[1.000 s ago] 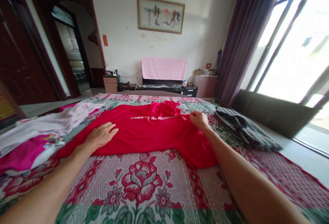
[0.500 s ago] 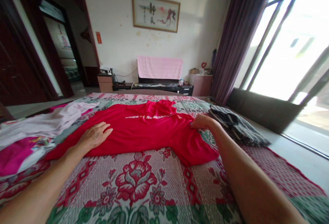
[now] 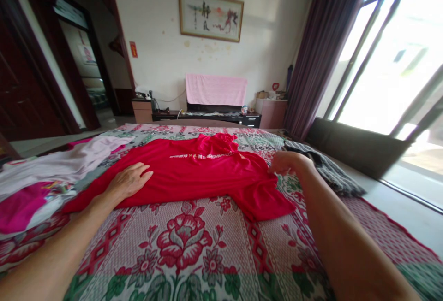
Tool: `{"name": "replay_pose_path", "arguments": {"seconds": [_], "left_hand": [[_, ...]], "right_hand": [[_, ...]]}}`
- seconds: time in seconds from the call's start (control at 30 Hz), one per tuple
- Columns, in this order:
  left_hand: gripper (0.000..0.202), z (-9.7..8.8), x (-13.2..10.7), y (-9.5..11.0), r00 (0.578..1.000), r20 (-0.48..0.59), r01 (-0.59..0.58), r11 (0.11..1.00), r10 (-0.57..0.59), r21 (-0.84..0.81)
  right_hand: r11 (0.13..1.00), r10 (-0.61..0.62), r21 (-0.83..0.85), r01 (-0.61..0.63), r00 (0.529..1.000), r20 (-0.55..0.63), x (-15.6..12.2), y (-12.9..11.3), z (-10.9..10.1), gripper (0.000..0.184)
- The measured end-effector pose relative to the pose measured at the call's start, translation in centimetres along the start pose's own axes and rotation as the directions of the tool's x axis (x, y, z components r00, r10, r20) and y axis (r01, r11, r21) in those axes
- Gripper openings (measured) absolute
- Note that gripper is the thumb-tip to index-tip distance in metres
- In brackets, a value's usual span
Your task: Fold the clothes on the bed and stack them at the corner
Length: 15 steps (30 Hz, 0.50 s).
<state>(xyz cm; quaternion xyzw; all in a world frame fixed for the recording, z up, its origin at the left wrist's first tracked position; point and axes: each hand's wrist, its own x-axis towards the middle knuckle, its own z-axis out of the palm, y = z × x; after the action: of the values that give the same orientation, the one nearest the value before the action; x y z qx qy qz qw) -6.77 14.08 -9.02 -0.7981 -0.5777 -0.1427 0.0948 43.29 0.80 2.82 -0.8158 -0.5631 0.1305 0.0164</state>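
One shirt is lying spread out on the bed, where the left hand is pressing down open and flat to keep it still while the right hand is pinching its right edge, likely to tug it smooth.

A single line of small white print runs across the red shirt, too fine to read. The framed picture on the wall carries dark brush characters, which are illegible, as is the red slip.
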Motion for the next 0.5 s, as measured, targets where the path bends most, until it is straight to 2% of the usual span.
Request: {"name": "replay_pose_path", "arguments": {"seconds": [0.07,0.13,0.2,0.27,0.33,0.4,0.5], "left_hand": [[0.058,-0.2,-0.1,0.1,1.000,0.014,0.002,1.000,-0.002,0.005],[0.057,-0.6,-0.2,0.4,1.000,0.015,0.019,1.000,-0.019,0.008],[0.055,-1.2,-0.3,1.0,1.000,-0.012,0.017,1.000,-0.017,0.006],[0.052,-2.1,-0.4,2.0,0.998,-0.056,-0.040,0.999,0.039,-0.017],[0.047,-2.9,-0.6,3.7,0.987,-0.098,-0.134,0.989,0.127,-0.065],[0.041,-3.6,-0.9,6.0,0.967,-0.118,-0.239,0.962,0.224,-0.130],[0.034,-4.4,-1.8,10.5,0.902,-0.134,-0.431,0.873,0.411,-0.229]], "right_hand": [[0.996,-0.088,-0.028,0.089,0.996,0.027,-0.6,-1.5,-0.7,0.009],[0.974,-0.228,0.016,0.228,0.973,0.043,-1.2,-3.3,-0.8,0.007],[0.928,-0.370,0.080,0.364,0.925,0.086,-1.9,-5.1,-0.1,0.010],[0.873,-0.485,0.126,0.470,0.865,0.128,-2.5,-6.6,1.4,0.014],[0.843,-0.537,0.111,0.526,0.837,0.111,-3.1,-7.6,3.1,0.015],[0.833,-0.553,0.043,0.552,0.832,0.037,-3.6,-8.0,4.6,0.016],[0.839,-0.538,0.018,0.544,0.834,-0.125,-4.5,-7.8,6.2,0.018]]}}
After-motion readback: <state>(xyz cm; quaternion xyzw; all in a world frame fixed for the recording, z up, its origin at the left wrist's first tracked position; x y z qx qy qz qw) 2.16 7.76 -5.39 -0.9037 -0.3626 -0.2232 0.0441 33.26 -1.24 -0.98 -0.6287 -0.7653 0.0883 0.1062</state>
